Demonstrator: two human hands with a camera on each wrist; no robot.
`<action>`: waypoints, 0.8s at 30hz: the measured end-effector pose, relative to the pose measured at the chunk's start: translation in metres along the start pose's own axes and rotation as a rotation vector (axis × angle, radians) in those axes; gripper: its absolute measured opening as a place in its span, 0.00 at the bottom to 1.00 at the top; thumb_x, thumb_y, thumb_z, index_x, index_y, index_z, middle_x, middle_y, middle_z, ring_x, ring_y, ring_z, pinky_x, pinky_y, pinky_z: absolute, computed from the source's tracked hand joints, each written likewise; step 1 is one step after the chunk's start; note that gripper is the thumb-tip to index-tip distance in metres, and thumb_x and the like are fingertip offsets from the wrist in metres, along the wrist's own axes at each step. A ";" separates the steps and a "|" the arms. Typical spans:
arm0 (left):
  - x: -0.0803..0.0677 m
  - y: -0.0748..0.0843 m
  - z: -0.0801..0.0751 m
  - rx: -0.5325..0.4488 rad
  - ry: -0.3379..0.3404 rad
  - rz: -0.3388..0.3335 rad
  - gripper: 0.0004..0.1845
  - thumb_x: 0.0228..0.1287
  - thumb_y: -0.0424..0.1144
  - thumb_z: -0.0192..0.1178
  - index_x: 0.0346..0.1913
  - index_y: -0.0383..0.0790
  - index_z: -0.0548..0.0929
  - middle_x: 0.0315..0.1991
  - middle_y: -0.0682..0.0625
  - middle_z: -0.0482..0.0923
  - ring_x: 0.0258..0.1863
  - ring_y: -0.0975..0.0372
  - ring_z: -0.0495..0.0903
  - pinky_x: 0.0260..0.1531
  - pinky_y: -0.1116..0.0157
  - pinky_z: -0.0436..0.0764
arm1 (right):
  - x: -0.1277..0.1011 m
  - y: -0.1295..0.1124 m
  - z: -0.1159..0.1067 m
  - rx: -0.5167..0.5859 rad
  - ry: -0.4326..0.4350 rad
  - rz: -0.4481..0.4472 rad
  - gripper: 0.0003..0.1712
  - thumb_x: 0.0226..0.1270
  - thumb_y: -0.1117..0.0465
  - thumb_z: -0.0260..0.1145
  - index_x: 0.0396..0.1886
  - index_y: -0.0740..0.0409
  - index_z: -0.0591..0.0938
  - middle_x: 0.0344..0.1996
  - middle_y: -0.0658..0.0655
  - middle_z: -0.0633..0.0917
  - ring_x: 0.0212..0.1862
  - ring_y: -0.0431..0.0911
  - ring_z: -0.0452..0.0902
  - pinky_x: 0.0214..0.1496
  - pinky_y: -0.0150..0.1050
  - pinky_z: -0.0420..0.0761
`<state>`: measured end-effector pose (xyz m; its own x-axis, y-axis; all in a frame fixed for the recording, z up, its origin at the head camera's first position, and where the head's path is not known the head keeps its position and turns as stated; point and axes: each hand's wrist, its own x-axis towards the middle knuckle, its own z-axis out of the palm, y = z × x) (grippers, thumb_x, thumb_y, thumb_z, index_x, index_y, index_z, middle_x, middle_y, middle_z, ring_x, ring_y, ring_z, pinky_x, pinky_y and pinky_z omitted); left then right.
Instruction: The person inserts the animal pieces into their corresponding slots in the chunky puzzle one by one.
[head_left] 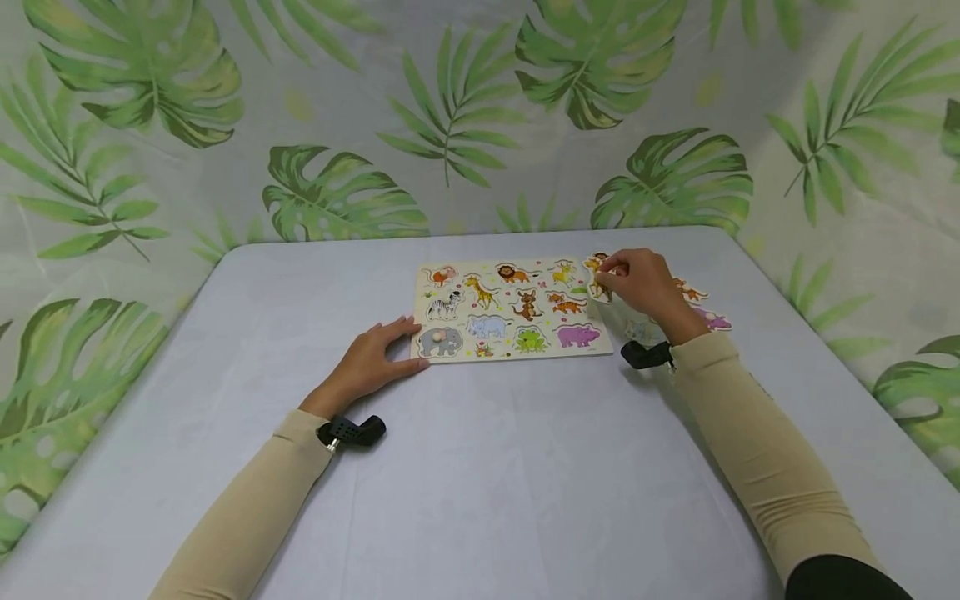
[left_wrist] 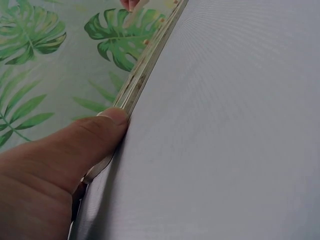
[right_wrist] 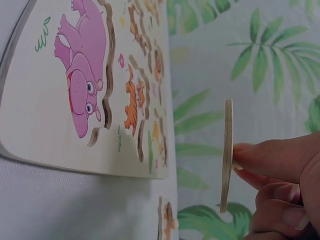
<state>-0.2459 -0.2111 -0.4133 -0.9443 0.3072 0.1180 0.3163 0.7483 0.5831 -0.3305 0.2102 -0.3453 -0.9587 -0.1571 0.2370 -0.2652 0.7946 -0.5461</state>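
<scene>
A flat yellow-orange wooden animal piece (head_left: 597, 287) is pinched on edge by the right hand (head_left: 647, 287) near the right side of the cream rectangular wooden puzzle board (head_left: 507, 302), its rim apparently left free. The board's near-left corner is braced by the left hand (head_left: 369, 358), thumb and fingers spread, presumably against sliding. Right of the board, an orange cut-out (head_left: 688, 291) and a purple cut-out (head_left: 714, 320) are placed, seemingly within reach.

The backdrop (head_left: 480, 208) is leaf-patterned; the table (head_left: 480, 483) before it, pale.

We note a screened-off tabletop setup, bldg. type unclear: white table (head_left: 480, 483) w/ leaf-print backdrop (head_left: 487, 204) behind & on both sides.
</scene>
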 end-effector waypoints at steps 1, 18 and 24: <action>0.000 0.000 0.000 -0.001 -0.002 -0.001 0.37 0.57 0.58 0.67 0.67 0.45 0.72 0.71 0.46 0.62 0.72 0.51 0.57 0.73 0.50 0.50 | 0.000 -0.001 0.000 0.001 0.000 -0.003 0.13 0.67 0.57 0.65 0.42 0.63 0.85 0.20 0.57 0.70 0.26 0.50 0.63 0.26 0.42 0.62; -0.001 0.000 0.000 -0.012 0.009 -0.006 0.37 0.57 0.59 0.66 0.67 0.46 0.72 0.72 0.47 0.62 0.72 0.49 0.55 0.72 0.50 0.51 | 0.002 -0.005 0.001 0.010 0.014 -0.041 0.13 0.67 0.57 0.65 0.42 0.63 0.85 0.18 0.57 0.69 0.22 0.49 0.61 0.26 0.42 0.62; -0.002 0.002 -0.001 -0.022 0.006 -0.012 0.38 0.56 0.58 0.67 0.67 0.45 0.72 0.72 0.47 0.62 0.73 0.50 0.55 0.72 0.49 0.50 | 0.002 -0.005 0.007 0.015 0.005 -0.041 0.11 0.67 0.58 0.66 0.40 0.62 0.85 0.17 0.57 0.68 0.20 0.49 0.61 0.24 0.42 0.62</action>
<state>-0.2437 -0.2103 -0.4118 -0.9484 0.2950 0.1159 0.3033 0.7385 0.6022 -0.3314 0.2015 -0.3479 -0.9463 -0.1865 0.2640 -0.3062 0.7788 -0.5475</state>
